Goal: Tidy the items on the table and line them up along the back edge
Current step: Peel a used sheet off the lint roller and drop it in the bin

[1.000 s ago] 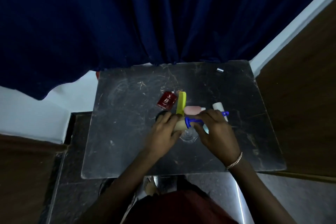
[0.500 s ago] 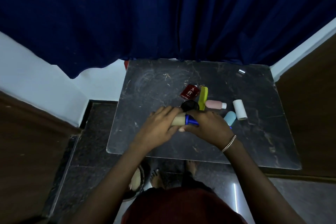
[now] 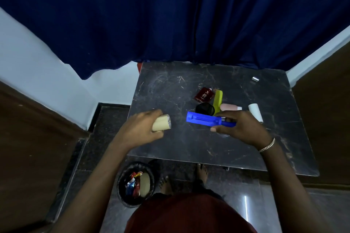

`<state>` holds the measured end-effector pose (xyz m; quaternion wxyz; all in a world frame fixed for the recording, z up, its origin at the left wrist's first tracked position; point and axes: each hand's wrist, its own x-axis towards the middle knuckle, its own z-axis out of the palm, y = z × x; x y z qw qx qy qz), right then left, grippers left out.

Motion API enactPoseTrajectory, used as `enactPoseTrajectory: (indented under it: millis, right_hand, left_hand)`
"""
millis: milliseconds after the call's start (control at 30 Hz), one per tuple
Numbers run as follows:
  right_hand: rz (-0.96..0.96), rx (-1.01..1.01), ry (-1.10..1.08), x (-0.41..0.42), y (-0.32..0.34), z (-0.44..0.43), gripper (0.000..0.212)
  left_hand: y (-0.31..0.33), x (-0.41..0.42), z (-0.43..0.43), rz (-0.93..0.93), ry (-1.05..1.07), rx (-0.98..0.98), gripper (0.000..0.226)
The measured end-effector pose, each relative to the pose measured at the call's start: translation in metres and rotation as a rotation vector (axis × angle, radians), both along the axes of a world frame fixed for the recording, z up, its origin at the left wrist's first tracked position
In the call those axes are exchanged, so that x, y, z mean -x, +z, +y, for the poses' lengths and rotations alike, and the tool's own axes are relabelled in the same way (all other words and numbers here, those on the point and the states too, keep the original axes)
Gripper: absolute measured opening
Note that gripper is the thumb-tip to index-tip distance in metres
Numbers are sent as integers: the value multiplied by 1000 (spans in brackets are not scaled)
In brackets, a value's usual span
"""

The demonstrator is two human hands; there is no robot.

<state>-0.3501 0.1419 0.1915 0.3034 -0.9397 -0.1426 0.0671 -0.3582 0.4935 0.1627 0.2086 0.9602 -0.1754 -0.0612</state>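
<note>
Directly below you, your left hand (image 3: 141, 128) is curling closed around a short beige cylinder (image 3: 162, 125) with a matte, papery look, holding it over the left edge of the dark table (image 3: 189, 143). Your right hand (image 3: 240, 128) is pinching a bright blue plastic tool (image 3: 204, 119), long and flat with a ridged rectangular head, thumb beneath and fingers folded over its narrow handle; it is hovering above the middle of the table. The tabletop is looking like polished black stone, veined and scuffed with pale scratches. Just behind the blue tool, a cluster is lying together: a round black disc (image 3: 205, 108), a glossy dark red box (image 3: 203, 94), a yellow-green stick (image 3: 217, 98) and a smooth pink bottle (image 3: 230, 107) on its side. A white cylinder (image 3: 255, 112) is resting to their right, and a small silvery cap (image 3: 255, 79) is sitting alone near the back right corner. Behind the table, a heavy navy curtain (image 3: 170, 15) is hanging in soft folds. On the floor beside your bare feet, a round black bin (image 3: 135, 183) is holding crumpled wrappers.
</note>
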Motion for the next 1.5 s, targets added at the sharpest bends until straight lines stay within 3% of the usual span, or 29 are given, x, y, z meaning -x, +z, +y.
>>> enactPoseTrajectory:
  millis: [167, 300, 700, 1033, 1167, 1500]
  right_hand:
    - [46, -145, -48, 2, -3, 18, 29]
    - [143, -258, 18, 2, -10, 53, 37]
    - [500, -501, 123, 12, -59, 183, 21]
    - [771, -483, 264, 44, -113, 298, 20]
    - [832, -415, 271, 59, -149, 333, 30]
    - [857, -170, 210, 91, -272, 377, 21]
  left_hand:
    - [-7, 11, 8, 22, 54, 85, 36]
    - [-11, 25, 19, 27, 92, 143, 40]
    - [-21, 101, 84, 173, 390, 327, 38]
    - [-70, 193, 130, 280, 838, 552, 28]
    - [-114, 220, 137, 324, 1070, 659, 36]
    - [-250, 249, 137, 470, 1489, 864, 42]
